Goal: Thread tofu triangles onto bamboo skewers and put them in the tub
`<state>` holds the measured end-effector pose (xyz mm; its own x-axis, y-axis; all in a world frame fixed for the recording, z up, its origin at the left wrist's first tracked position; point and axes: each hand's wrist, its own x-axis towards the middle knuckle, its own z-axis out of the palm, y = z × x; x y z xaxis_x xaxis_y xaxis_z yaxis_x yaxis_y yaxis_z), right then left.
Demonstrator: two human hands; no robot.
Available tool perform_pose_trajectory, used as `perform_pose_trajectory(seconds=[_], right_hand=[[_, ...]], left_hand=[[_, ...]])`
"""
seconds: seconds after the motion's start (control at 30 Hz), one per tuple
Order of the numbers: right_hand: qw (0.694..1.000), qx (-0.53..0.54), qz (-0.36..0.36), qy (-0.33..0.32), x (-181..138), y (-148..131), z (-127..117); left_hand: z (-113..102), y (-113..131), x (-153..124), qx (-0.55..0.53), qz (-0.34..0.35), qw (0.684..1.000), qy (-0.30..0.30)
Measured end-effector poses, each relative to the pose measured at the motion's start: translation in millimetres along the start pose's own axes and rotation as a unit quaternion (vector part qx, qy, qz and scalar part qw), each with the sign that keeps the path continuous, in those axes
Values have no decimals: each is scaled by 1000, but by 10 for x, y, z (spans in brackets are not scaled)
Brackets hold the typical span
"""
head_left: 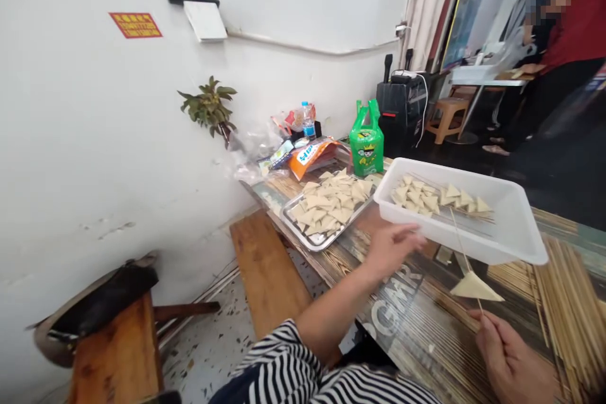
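Note:
My right hand [511, 353] pinches a thin wooden skewer [458, 233] near one end, its far end pointing towards the white bin. A pale, flat triangle of what looks like tofu skin [477, 287] is threaded on it just beyond my fingers. Over the table in front of the bin, my left hand [392, 246] reaches with fingers stretched and slightly blurred; I see nothing in it. Left of it, a metal tray [316, 246] carries a heap of similar triangles [334, 202]. The white plastic bin [502, 254] contains skewers bearing more triangles [416, 194].
A bundle of bare skewers [570, 309] lies on the wooden table [402, 328] at right. Behind the tray are a green bag [367, 145], an orange packet [310, 156] and a water bottle [307, 123]. Wooden benches [265, 265] stand left. Another person [575, 31] stands at the back right.

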<state>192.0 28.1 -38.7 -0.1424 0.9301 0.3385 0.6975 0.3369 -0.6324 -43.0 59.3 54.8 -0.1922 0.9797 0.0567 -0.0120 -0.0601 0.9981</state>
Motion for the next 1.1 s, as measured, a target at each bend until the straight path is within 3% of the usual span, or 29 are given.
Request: perform_pose_trajectory(seconds=[0.07, 0.1, 0.17, 0.27, 0.37, 0.7, 0.93, 1.1], right_hand=[[1000, -14, -19, -7, 15, -66, -21], [999, -15, -30, -13, 20, -86, -20], [999, -11, -49, -9, 23, -97, 3], [998, -5, -60, -7, 13, -74, 54], [998, 1, -65, 7, 7, -79, 74], [993, 59, -83, 51, 16, -450, 17], [991, 79, -96, 43, -26, -402, 79], [991, 82, -94, 45, -62, -335, 123]], left_hand=[[-363, 112, 29, 139, 58, 985, 90], [-519, 124, 54, 241, 72, 960, 121], [-744, 79, 114, 445, 66, 878, 166], [-864, -60, 194, 629, 25, 756, 179], [-846, -148, 235, 688, 2, 703, 180], [-777, 50, 129, 680, -56, 707, 187], [-892, -237, 241, 692, -14, 690, 210], [-932, -328, 283, 655, -19, 723, 219]])
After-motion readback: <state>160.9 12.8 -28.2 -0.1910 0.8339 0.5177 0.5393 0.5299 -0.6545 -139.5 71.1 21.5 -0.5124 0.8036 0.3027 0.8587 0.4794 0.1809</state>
